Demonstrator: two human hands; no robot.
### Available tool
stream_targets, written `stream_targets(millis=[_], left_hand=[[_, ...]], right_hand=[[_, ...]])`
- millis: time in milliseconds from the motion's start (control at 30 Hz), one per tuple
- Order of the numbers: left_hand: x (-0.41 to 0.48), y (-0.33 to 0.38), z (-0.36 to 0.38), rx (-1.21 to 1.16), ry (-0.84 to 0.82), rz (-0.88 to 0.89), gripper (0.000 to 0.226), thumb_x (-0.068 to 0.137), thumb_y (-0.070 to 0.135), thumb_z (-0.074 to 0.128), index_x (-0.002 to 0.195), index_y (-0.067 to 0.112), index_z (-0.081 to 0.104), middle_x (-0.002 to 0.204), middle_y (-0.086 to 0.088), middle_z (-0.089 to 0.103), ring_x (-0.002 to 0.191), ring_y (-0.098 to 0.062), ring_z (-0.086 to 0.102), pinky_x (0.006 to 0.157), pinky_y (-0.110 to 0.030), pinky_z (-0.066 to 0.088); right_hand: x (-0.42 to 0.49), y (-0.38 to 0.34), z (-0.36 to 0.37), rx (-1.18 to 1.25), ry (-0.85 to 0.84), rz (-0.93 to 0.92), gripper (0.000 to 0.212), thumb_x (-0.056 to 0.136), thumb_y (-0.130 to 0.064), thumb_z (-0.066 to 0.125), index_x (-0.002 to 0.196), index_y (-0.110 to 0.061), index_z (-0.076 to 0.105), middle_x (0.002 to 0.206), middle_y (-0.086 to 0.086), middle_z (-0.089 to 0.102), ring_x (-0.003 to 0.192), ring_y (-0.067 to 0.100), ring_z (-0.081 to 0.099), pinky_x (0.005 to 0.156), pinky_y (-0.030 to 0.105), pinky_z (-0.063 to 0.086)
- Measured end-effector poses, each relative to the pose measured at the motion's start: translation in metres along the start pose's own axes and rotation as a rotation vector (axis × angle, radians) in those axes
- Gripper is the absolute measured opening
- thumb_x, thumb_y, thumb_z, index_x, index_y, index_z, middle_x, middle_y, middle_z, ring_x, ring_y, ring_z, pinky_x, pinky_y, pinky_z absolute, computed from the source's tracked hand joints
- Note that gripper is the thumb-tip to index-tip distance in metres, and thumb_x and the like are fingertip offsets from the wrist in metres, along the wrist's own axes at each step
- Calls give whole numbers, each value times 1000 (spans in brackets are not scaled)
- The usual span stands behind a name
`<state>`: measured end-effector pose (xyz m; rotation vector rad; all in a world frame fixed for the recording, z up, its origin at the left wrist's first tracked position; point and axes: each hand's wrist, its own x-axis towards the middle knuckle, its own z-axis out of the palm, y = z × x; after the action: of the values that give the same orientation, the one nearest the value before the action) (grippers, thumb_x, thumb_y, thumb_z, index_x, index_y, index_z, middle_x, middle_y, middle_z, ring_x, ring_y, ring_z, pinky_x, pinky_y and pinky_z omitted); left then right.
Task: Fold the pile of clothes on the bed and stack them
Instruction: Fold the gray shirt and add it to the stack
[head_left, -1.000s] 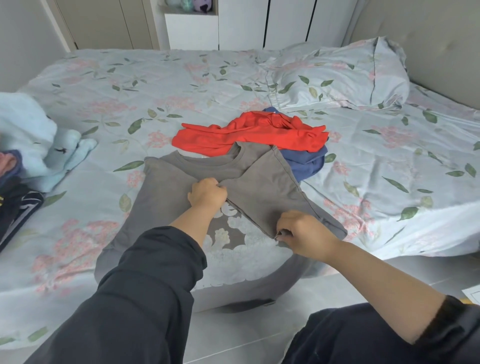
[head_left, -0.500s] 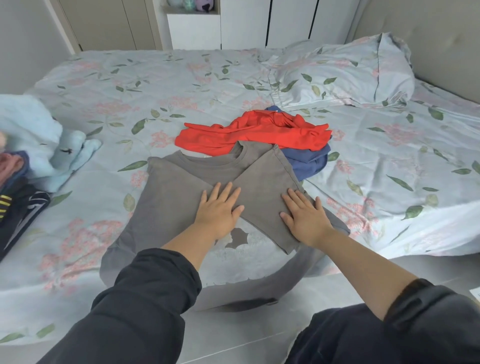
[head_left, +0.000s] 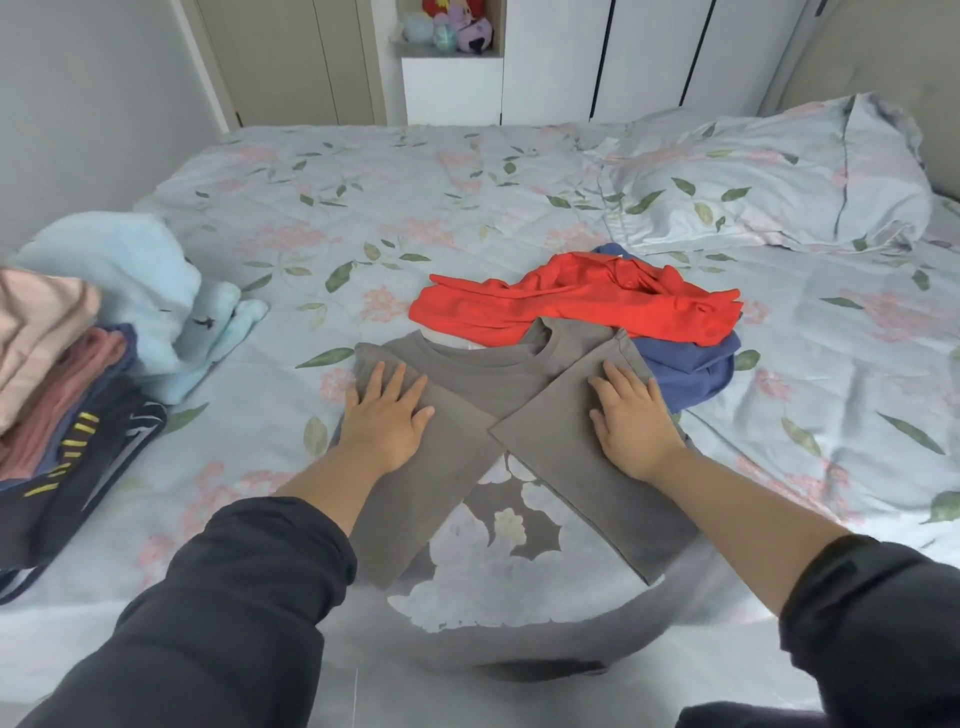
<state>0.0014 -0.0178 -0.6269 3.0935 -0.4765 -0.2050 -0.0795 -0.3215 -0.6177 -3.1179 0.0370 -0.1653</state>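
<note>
A grey T-shirt (head_left: 498, 374) with a pale flower print lies flat at the near edge of the bed, both sleeves folded inward so they cross over its front. My left hand (head_left: 387, 415) presses flat on the left shoulder fold. My right hand (head_left: 631, 415) presses flat on the right folded sleeve. Behind the shirt lies a crumpled red garment (head_left: 561, 306) on top of a blue one (head_left: 685, 364). A stack of folded clothes (head_left: 57, 395) sits at the left edge, with a light blue fleece piece (head_left: 145, 291) beside it.
The floral bedspread (head_left: 363, 208) stretches away behind the clothes. A pillow (head_left: 779, 176) lies at the back right against a padded headboard (head_left: 883, 57). White wardrobe doors (head_left: 649, 57) and a niche with soft toys (head_left: 452, 26) stand beyond the bed. Grey floor shows below the shirt's hem.
A second ago both hands pinched the right sleeve while folding it in. They then flattened and slid apart, the left one to the left shoulder and the right one up the folded sleeve.
</note>
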Motion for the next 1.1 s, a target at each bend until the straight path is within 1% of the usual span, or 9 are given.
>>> stream_targets(millis=[200, 333, 433, 533, 600, 733, 833, 900, 1100], left_hand=[[53, -29, -16, -204, 151, -135, 58, 101, 38, 32, 153, 22, 12, 161, -4, 6, 147, -24, 2, 117, -48, 9], [89, -41, -23, -443, 80, -241, 59, 101, 42, 34, 150, 11, 22, 148, -16, 38, 136, -35, 32, 111, -43, 28], [103, -48, -30, -451, 16, -242, 56, 98, 42, 45, 142, 7, 40, 142, -14, 46, 131, -33, 38, 108, -37, 32], [109, -49, -37, -471, -24, -204, 28, 88, 22, 63, 110, 4, 64, 115, -10, 59, 114, -29, 52, 83, -29, 41], [109, -46, -44, -457, -17, -187, 19, 85, 14, 65, 96, -1, 64, 102, -13, 59, 104, -31, 54, 74, -28, 38], [105, -42, -49, -385, 29, -158, 28, 86, 13, 66, 110, 2, 59, 117, -15, 56, 109, -30, 52, 82, -31, 39], [101, -42, -46, -291, 84, -103, 13, 90, 20, 61, 94, 11, 52, 109, -13, 59, 96, -27, 53, 76, -33, 41], [98, -41, -45, -153, 138, -49, 18, 94, 26, 54, 84, 14, 44, 101, -12, 61, 84, -25, 51, 67, -31, 38], [117, -44, -68, 5, 440, 70, 23, 99, 28, 46, 104, 6, 49, 88, -16, 63, 84, -35, 60, 58, -32, 34]], right_hand=[[79, 9, -19, 133, 27, 73, 53, 93, -8, 42, 145, -10, 32, 156, 12, 20, 143, 29, 17, 115, 46, 13], [116, 17, -23, 197, -59, 109, 47, 92, -9, 45, 139, -8, 41, 140, 17, 43, 126, 35, 39, 106, 43, 30], [125, 18, -23, 207, -91, 152, 41, 88, -14, 54, 129, -12, 49, 125, 13, 53, 118, 34, 43, 98, 40, 36], [127, 19, -25, 177, -200, 239, 32, 84, -19, 62, 116, -19, 56, 122, 8, 56, 118, 32, 43, 96, 40, 35], [127, 20, -27, 120, -212, 269, 31, 83, -23, 66, 113, -18, 59, 126, 12, 48, 120, 33, 40, 98, 41, 35], [125, 25, -25, 255, -204, 241, 54, 78, -16, 72, 124, -6, 48, 126, 15, 46, 115, 34, 46, 95, 38, 40], [124, 26, -29, 348, -276, 249, 30, 76, -18, 76, 97, -7, 57, 95, 6, 57, 96, 28, 54, 72, 31, 42], [127, 27, -34, 393, -235, 237, 25, 75, -16, 77, 70, -11, 53, 71, 3, 53, 79, 25, 52, 55, 29, 35], [153, 39, -57, 478, 218, 266, 29, 80, -11, 71, 66, -13, 46, 72, 6, 51, 75, 23, 44, 60, 30, 22]])
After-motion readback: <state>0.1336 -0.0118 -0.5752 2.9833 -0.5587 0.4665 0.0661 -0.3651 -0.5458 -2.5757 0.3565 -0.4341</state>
